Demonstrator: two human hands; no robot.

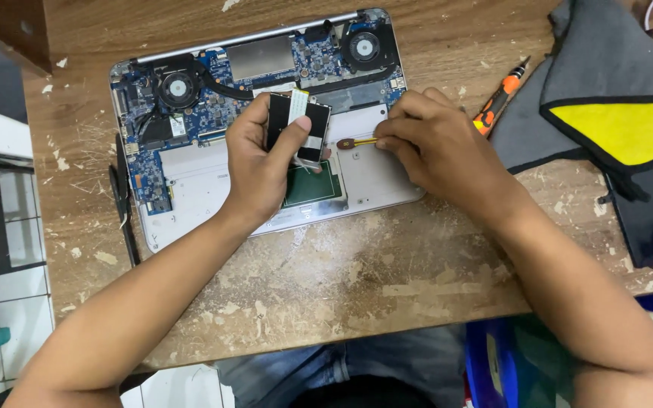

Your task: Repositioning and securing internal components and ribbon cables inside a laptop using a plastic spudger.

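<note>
Head view looks straight down on a scuffed wooden worktop (357,279), its brown surface flecked with pale chips and scratches. Near the far edge lies an opened laptop (190,174), silver shell upward with the back cover off: blue circuit board, two round black fans and a flat copper-dark pipe between them. The left hand (266,162) is clamped on a small flat rectangular drive (300,128), black with a shiny metal edge and a white ribbon strip, holding it tilted over the middle of the laptop's pale lower bay. The right hand (436,143), just beside it, has its fingers pinched together on a thin screwdriver (357,142) with a yellow shaft and dark reddish end, lying across the same bay. Toward the right edge rests an orange-and-black screwdriver (499,98), partly under a grey fabric pouch (606,75) with a yellow panel.
</note>
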